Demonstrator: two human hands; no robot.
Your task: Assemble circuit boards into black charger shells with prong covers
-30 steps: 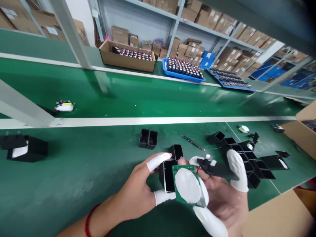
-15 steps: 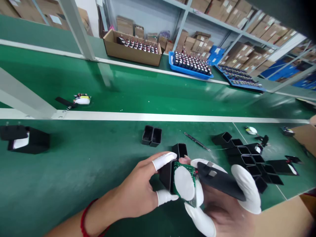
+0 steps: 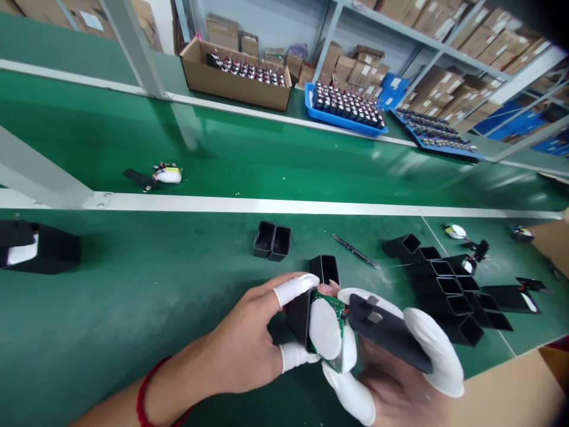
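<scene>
Between thumb and forefinger, both in white finger cots, my left hand grips a black plastic case with its open end facing right. My right hand, also in finger cots, holds a green circuit board with an oval white pad on it. One edge of the board sits at the mouth of the case; how deep it reaches inside is hidden. A flat black end plate with metal prongs, joined to the board by short wires, lies across my right fingers. Just behind stands another black case.
Two empty cases and tweezers lie ahead. On the right is a cluster of black cases. A filled case sits far left. A board assembly lies beyond the white rail. Shelves behind hold a blue tray.
My right hand has moved slightly left, bringing the board and end plate closer to the case. The left hand stays almost in place. The view has shifted a little.
</scene>
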